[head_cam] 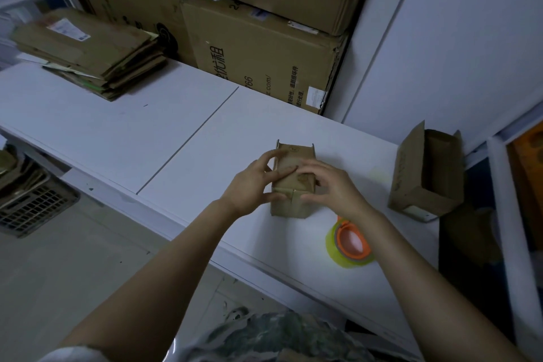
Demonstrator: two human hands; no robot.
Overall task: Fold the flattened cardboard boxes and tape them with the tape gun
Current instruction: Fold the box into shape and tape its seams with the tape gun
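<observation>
A small cardboard box (pixel 293 182) stands on the white table (pixel 205 138), its near flaps folded down and meeting at a seam, two far flaps still upright. My left hand (pixel 252 185) grips its left side, fingers lying over the top. My right hand (pixel 332 185) presses the right flap with spread, nearly straight fingers. The tape gun (pixel 349 241), an orange holder with a yellowish clear roll, lies on the table just under my right wrist. A stack of flattened boxes (pixel 88 53) sits at the far left of the table.
An open folded box (pixel 426 176) lies on its side at the table's right edge. Large cartons (pixel 264 53) are stacked against the wall behind. A crate (pixel 32 206) with cardboard sits on the floor at left. The table's front edge runs diagonally under my forearms.
</observation>
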